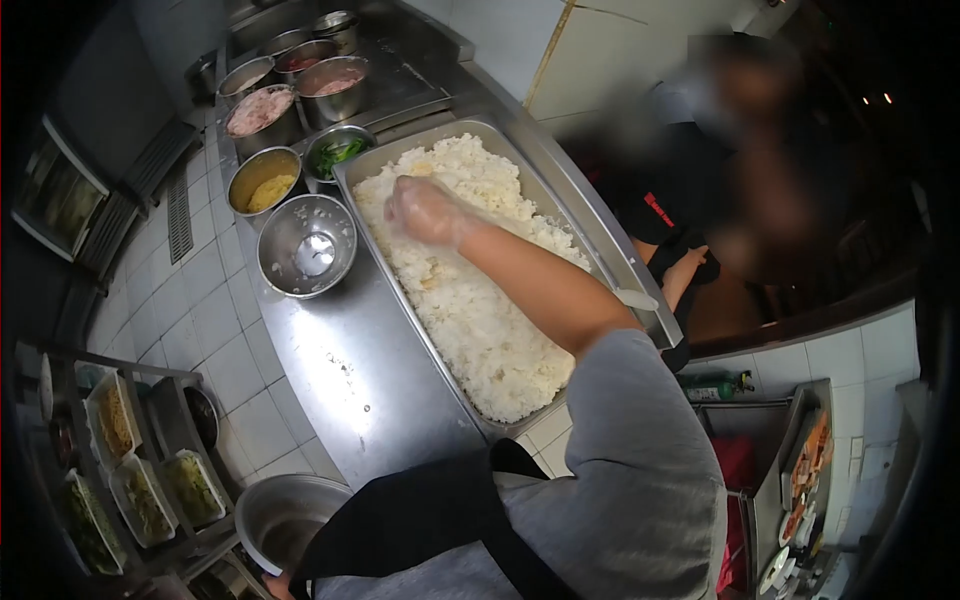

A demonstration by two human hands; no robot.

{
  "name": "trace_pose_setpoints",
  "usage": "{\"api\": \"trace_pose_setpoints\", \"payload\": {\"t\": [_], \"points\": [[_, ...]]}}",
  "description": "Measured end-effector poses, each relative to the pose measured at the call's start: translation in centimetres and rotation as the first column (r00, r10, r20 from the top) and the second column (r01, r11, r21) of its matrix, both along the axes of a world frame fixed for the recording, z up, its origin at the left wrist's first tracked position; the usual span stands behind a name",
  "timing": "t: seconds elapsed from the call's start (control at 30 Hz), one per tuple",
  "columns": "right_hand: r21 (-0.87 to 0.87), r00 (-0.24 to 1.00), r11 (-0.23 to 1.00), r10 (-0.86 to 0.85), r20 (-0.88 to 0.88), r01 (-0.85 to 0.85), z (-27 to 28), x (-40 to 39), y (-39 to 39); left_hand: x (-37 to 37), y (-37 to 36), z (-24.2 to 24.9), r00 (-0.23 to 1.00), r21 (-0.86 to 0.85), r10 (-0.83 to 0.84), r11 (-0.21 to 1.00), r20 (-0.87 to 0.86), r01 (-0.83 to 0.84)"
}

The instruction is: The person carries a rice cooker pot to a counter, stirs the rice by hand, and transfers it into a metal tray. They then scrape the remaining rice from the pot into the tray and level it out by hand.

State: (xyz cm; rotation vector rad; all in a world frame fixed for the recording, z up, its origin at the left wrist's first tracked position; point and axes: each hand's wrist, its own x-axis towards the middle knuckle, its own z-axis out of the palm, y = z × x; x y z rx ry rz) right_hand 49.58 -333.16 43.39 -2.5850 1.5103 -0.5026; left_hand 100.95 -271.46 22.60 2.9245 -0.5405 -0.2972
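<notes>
My right hand [428,210], in a clear plastic glove, is curled closed over the cooked white rice [500,345] near the far left part of a deep metal tray [447,393]. What its fingers hold, if anything, is hidden. At the bottom edge, a small part of my left hand [278,585] shows at the side of a large metal bowl [290,505], gripping it. My apron hides part of that bowl. Just left of the tray stands a smaller steel bowl [307,246] with grains of rice stuck inside.
Beyond the steel bowl are pots of yellow shreds [268,190], green vegetables [340,152] and pink shredded food [260,110]. A rack with food containers [140,500] stands lower left. Another person [700,190] is across the tray. Plates of food [805,460] lie at right.
</notes>
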Motion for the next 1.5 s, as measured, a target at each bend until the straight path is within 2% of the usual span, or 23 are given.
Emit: {"api": "trace_pose_setpoints", "payload": {"t": [0.07, 0.17, 0.27, 0.3, 0.37, 0.4, 0.47, 0.57, 0.6, 0.67, 0.73, 0.77, 0.8, 0.9, 0.93, 0.97, 1.03, 1.1, 1.2, 1.23, 1.33, 1.37, 1.5], "points": [[0.037, 0.988, 0.995, -0.096, 0.122, 0.093, 2.4, -2.2, 4.4, 0.2, -0.9, -0.4, 1.0, -0.004, -0.019, 1.0, -0.001, 0.019], [0.02, 0.998, 0.999, -0.033, -0.045, 0.034, -4.3, -8.0, 1.3, 0.3, -2.8, -1.0, 0.998, -0.005, -0.058, 0.998, 0.003, 0.058], [0.167, 0.966, 0.963, -0.231, 0.117, 0.21, -2.2, -9.4, 0.9, 0.8, -3.6, -1.3, 0.996, -0.009, -0.094, 0.996, -0.007, 0.094], [0.129, 0.888, 0.963, -0.161, -0.431, 0.237, -0.9, -8.4, -0.4, 1.3, -3.8, -1.2, 0.995, -0.014, -0.102, 0.995, -0.007, 0.102], [0.193, 0.907, 0.978, 0.007, -0.42, 0.082, 2.9, -8.4, 0.4, 2.4, -3.8, -1.3, 0.99, -0.022, -0.142, 0.99, -0.015, 0.142], [0.211, 0.893, 0.964, -0.053, -0.447, 0.163, 4.6, -8.8, 0.9, 3.0, -3.9, -1.5, 0.986, -0.028, -0.163, 0.986, -0.02, 0.162], [0.163, 0.976, 0.965, -0.215, 0.043, 0.206, 8.8, -10.8, 5.5, 4.8, -2.9, -2.1, 0.975, -0.039, -0.217, 0.976, -0.048, 0.216], [0.143, 0.711, 0.962, -0.268, 0.65, 0.232, 14.5, -12.4, 13.0, 7.3, 0.7, -2.9, 0.964, 0.008, -0.253, 0.967, -0.084, 0.255], [0.176, 0.557, 0.946, -0.304, 0.773, 0.273, 16.3, -12.4, 14.6, 7.4, 1.6, -2.5, 0.963, 0.036, -0.251, 0.966, -0.094, 0.256], [0.259, 0.561, 0.775, -0.606, 0.564, 0.577, 16.9, -12.5, 12.3, 7.5, 1.4, -2.6, 0.959, 0.061, -0.267, 0.96, -0.091, 0.273], [0.286, 0.429, 0.956, -0.282, 0.858, 0.057, 12.2, -13.2, 11.7, 6.1, -1.0, -3.2, 0.964, -0.064, -0.258, 0.965, -0.062, 0.254], [0.376, 0.699, 0.888, -0.446, 0.56, 0.265, 12.5, -11.2, 10.9, 6.3, -1.2, -2.9, 0.97, -0.056, -0.213, 0.977, -0.119, 0.208], [0.158, 0.947, 0.959, -0.263, 0.187, 0.235, 10.4, -10.9, 9.2, 6.2, -1.1, -3.4, 0.968, -0.043, -0.17, 0.985, -0.183, 0.165], [0.351, 0.894, 0.866, -0.425, 0.141, 0.357, 4.3, -5.6, 6.0, 6.4, 0.0, -4.1, 0.972, 0.01, -0.117, 0.993, -0.204, 0.121], [0.235, 0.937, 0.91, -0.348, -0.014, 0.342, 3.2, -3.9, 5.5, 6.4, -0.2, -3.7, 0.973, 0.042, -0.094, 0.994, -0.212, 0.106], [0.123, 0.933, 0.925, -0.357, -0.046, 0.36, 1.4, -2.2, 4.7, 4.6, -0.9, -1.1, 0.968, -0.139, -0.109, 0.987, -0.226, 0.079], [0.022, 0.93, 0.937, -0.342, -0.131, 0.348, -1.5, 0.2, 1.8, 5.0, -0.4, -1.0, 0.962, -0.009, 0.043, 0.999, -0.269, -0.047], [0.044, 0.929, 0.954, -0.277, -0.245, 0.296, -2.7, 1.8, -2.1, 4.3, 0.2, -0.9, 0.976, 0.043, -0.016, 0.999, -0.216, 0.026], [0.043, 0.943, 0.945, -0.327, 0.052, 0.325, -3.3, 3.7, -4.3, 2.6, 0.4, 0.6, 0.981, -0.085, -0.1, 0.993, -0.169, 0.086], [-0.037, 0.965, 0.976, -0.204, 0.165, 0.212, -3.1, 3.6, -4.7, 2.4, 0.8, 0.6, 0.979, -0.14, -0.131, 0.984, -0.154, 0.11], [-0.182, 0.931, 0.913, -0.365, 0.027, 0.364, -4.6, 2.0, -9.8, 2.5, 1.6, -0.7, 0.974, -0.254, -0.202, 0.952, -0.101, 0.171], [-0.24, 0.935, 0.948, -0.264, -0.235, 0.207, -6.2, -0.5, -12.0, 2.3, 1.5, -0.7, 0.976, -0.235, -0.192, 0.958, -0.101, 0.164], [-0.007, 0.875, 0.974, -0.205, -0.439, 0.225, -3.5, -4.3, -11.1, 1.9, 0.6, -0.9, 0.985, -0.143, -0.143, 0.981, -0.099, 0.128]]}}
